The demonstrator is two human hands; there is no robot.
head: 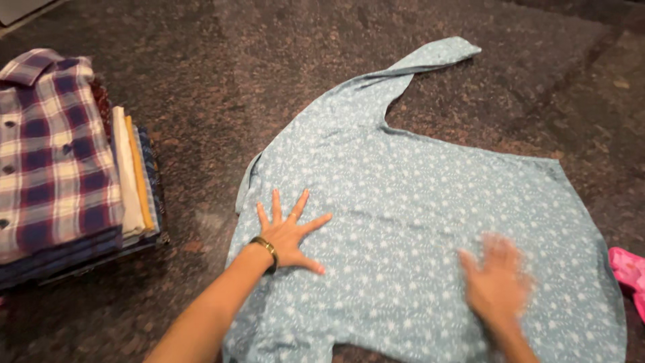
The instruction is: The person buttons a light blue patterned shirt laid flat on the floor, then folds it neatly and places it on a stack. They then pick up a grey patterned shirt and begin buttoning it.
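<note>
Keep left hand point(290, 235) spread flat at nine o'clock and blurred right hand point(497, 282), seemingly open, at five o'clock on the blue shirt point(416, 202) spread mid-counter point(222, 81), pressing evenly outward.

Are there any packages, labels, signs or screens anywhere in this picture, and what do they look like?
None in view: no package, label, sign or screen.
What is there is only cloth on a dark speckled floor:
a light blue patterned shirt spread flat under the left hand and right hand;
a stack of folded clothes at the left, a plaid shirt on top;
a pink cloth at the right edge.
</note>
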